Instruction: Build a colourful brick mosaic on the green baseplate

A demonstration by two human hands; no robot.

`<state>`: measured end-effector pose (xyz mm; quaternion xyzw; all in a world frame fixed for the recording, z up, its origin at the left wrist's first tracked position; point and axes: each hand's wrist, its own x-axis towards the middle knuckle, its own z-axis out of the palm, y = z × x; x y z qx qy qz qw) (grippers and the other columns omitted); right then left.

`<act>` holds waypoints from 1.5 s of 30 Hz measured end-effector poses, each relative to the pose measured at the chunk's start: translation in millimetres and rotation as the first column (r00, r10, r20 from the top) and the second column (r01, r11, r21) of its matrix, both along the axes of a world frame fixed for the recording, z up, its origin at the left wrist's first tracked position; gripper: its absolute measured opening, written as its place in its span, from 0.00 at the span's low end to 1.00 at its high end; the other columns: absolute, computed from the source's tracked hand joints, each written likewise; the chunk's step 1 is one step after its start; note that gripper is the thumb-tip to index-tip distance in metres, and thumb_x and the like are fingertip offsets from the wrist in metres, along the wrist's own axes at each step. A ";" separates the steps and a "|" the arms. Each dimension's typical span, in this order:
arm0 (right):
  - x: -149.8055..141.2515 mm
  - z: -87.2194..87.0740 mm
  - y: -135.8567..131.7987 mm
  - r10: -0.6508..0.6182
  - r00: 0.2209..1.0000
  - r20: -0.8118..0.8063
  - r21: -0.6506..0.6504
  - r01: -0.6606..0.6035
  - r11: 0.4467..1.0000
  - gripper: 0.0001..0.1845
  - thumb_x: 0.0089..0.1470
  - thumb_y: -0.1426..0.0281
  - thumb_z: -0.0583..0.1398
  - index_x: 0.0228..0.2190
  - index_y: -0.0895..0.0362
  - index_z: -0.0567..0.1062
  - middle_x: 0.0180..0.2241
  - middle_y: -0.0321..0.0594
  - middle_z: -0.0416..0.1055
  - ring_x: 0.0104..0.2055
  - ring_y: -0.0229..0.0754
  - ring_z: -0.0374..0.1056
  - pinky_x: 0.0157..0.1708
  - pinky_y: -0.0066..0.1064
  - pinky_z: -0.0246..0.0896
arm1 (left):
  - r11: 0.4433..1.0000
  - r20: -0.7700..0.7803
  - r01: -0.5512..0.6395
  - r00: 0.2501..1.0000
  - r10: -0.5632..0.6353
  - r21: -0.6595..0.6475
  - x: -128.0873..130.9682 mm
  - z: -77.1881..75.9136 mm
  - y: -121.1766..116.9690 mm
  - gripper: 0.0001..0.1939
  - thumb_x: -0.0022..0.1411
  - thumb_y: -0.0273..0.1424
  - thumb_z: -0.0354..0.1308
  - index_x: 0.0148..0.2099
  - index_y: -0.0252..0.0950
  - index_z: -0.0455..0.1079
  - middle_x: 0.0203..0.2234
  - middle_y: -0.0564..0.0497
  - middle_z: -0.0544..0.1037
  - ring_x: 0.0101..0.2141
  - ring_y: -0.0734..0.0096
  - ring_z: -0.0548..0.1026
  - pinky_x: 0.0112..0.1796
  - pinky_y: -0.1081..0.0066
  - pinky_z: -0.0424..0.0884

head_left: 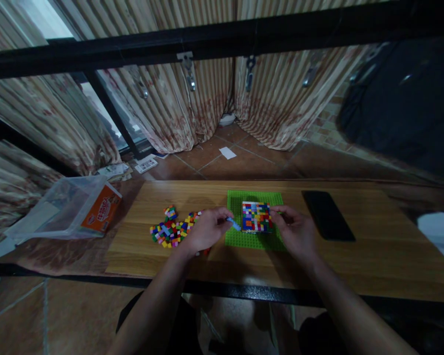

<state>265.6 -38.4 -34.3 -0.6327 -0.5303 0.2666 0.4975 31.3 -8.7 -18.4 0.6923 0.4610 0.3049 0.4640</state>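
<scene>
My left hand (209,230) pinches a long, light blue toy brick piece (234,224) between thumb and fingertips. Its tip points at the left side of a multicoloured block of toy bricks (256,217). That block stands on a green studded baseplate (233,241). At the block's right edge, my right hand (296,230) has its thumb and index finger closed on the side. Just left of my left hand lies a loose pile of small coloured bricks (172,232), partly hidden by that hand.
A black phone (328,215) lies right of the baseplate on the wooden table (377,246). At the left sits a clear plastic bin (64,207) with an orange label. A dark bar (222,42) crosses in front of striped curtains (163,108). White paper (440,234) shows far right.
</scene>
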 end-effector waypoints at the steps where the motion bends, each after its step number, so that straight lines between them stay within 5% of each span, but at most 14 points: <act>1: -1.6 1.1 -1.6 0.023 1.000 0.003 0.016 -0.023 1.000 0.13 0.53 0.59 0.61 0.33 0.55 0.79 0.34 0.41 0.79 0.34 0.43 0.73 0.36 0.34 0.67 | 0.999 0.055 0.002 0.998 0.000 -0.037 2.7 0.0 -0.4 0.06 0.57 0.27 0.59 0.38 0.34 0.74 0.29 0.51 0.78 0.30 0.71 0.75 0.34 0.73 0.70; 7: -9.8 4.6 -11.2 0.317 0.934 0.167 0.026 -0.325 0.945 0.13 0.56 0.59 0.61 0.37 0.54 0.78 0.35 0.40 0.78 0.35 0.42 0.72 0.37 0.34 0.67 | 0.979 0.314 -0.026 0.945 0.090 -0.202 24.3 0.7 -4.9 0.06 0.54 0.28 0.63 0.35 0.32 0.72 0.27 0.52 0.77 0.26 0.76 0.73 0.31 0.75 0.70; 11: -10.2 4.4 -12.4 0.377 0.895 0.237 0.024 -0.394 0.919 0.11 0.58 0.62 0.58 0.38 0.52 0.78 0.38 0.40 0.78 0.40 0.44 0.73 0.42 0.36 0.67 | 0.969 0.388 -0.048 0.911 0.142 -0.243 38.7 -4.7 -10.6 0.05 0.54 0.27 0.63 0.35 0.32 0.71 0.28 0.51 0.78 0.26 0.75 0.75 0.32 0.74 0.72; 21: -4.2 -6.0 -3.6 0.243 0.897 0.369 0.063 -0.285 0.957 0.08 0.57 0.65 0.60 0.34 0.51 0.79 0.35 0.40 0.74 0.40 0.45 0.71 0.42 0.39 0.65 | 0.972 0.059 -0.231 0.971 0.232 -0.034 41.5 -9.5 -12.3 0.04 0.57 0.24 0.59 0.36 0.33 0.74 0.30 0.52 0.79 0.27 0.75 0.73 0.32 0.75 0.69; 29: -5.2 -8.2 -1.7 0.107 0.907 0.408 0.092 -0.158 0.983 0.08 0.54 0.64 0.61 0.32 0.52 0.79 0.34 0.41 0.72 0.37 0.46 0.70 0.40 0.39 0.65 | 0.980 -0.066 -0.195 0.978 0.197 0.035 43.2 -15.3 -12.5 0.06 0.61 0.28 0.56 0.35 0.34 0.74 0.26 0.53 0.78 0.27 0.73 0.73 0.31 0.74 0.67; 45: 0.1 -4.2 0.7 0.062 0.972 0.228 0.023 -0.069 0.997 0.10 0.50 0.60 0.61 0.27 0.53 0.77 0.31 0.39 0.74 0.33 0.43 0.69 0.37 0.37 0.65 | 0.977 -0.166 -0.194 0.964 0.207 0.093 45.2 -14.0 -11.6 0.08 0.62 0.29 0.55 0.34 0.35 0.75 0.26 0.54 0.78 0.26 0.74 0.72 0.30 0.75 0.66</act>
